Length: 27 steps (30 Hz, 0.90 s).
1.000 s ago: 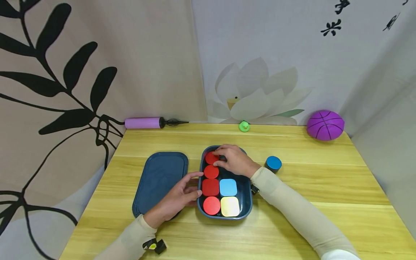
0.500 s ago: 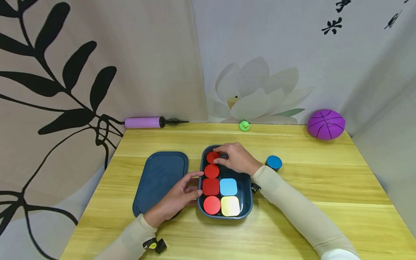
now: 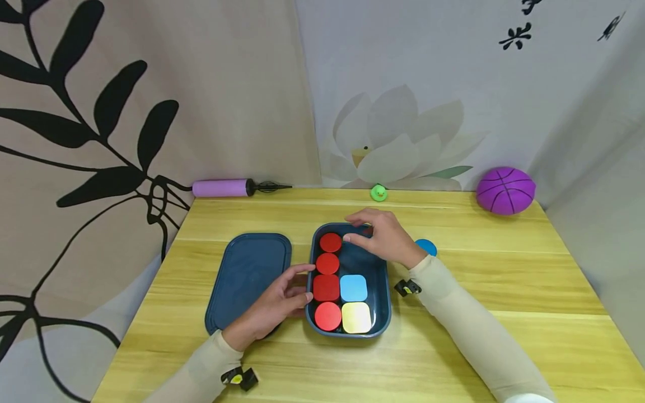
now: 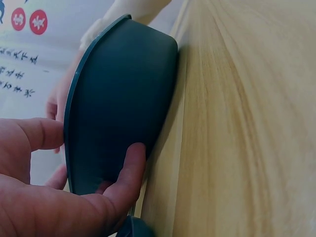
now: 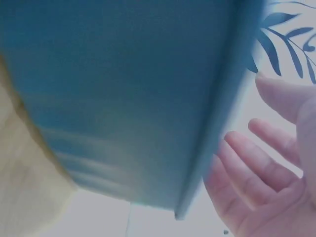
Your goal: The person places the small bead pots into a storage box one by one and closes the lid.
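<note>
A dark blue rectangular bin point(image 3: 380, 268) stands on the table. Down its left side runs a column of red-topped pieces, three round point(image 3: 330, 242) and one square point(image 3: 326, 287). Beside the lower ones are a light blue square piece point(image 3: 354, 288) and a pale yellow square piece point(image 3: 356, 318). My left hand point(image 3: 277, 305) touches the bin's outer left wall with its fingertips, also visible in the left wrist view, where the fingers point(image 4: 131, 170) lie against the wall. Over the bin's upper right part hovers my right hand point(image 3: 385, 238), thumb and fingers spread, holding nothing.
Left of the bin lies a flat dark blue lid point(image 3: 247, 274), partly under my left forearm's side. A blue-topped round piece point(image 3: 426, 247) is half hidden behind my right wrist. Along the back edge are a purple pump point(image 3: 221, 188), a green duck point(image 3: 378, 193) and a purple ball point(image 3: 505, 191).
My right hand has let go of the top red round piece and moved up and to the right, its fingers spreading. The left hand stays against the bin.
</note>
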Each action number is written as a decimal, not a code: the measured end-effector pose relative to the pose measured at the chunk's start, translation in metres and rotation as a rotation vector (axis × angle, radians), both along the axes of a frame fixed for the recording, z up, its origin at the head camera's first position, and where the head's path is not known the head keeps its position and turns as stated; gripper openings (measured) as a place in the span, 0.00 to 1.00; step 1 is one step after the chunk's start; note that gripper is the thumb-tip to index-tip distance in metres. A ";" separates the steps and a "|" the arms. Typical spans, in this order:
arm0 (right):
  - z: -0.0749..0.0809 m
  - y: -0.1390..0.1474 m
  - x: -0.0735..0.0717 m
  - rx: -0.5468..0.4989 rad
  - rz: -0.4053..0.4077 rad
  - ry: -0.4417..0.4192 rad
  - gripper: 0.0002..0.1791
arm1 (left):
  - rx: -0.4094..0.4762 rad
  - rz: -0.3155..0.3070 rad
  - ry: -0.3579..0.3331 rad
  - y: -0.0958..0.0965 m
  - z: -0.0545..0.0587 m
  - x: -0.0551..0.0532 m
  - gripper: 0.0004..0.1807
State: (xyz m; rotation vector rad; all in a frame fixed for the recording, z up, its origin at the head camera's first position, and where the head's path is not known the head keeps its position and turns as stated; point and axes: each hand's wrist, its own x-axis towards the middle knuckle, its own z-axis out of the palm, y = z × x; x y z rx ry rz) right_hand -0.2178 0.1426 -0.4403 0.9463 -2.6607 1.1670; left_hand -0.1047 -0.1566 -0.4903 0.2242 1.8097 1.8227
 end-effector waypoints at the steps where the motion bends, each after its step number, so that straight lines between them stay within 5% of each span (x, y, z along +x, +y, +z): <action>1: 0.002 0.003 0.001 -0.006 -0.014 -0.004 0.25 | 0.000 0.000 0.001 0.000 0.000 0.000 0.36; 13: 0.009 0.042 0.007 -0.058 -0.147 0.014 0.23 | -0.003 0.005 0.010 0.001 0.000 0.001 0.35; 27: -0.009 0.100 0.011 -0.034 -0.290 0.040 0.20 | 0.002 0.012 0.001 0.002 -0.001 0.002 0.35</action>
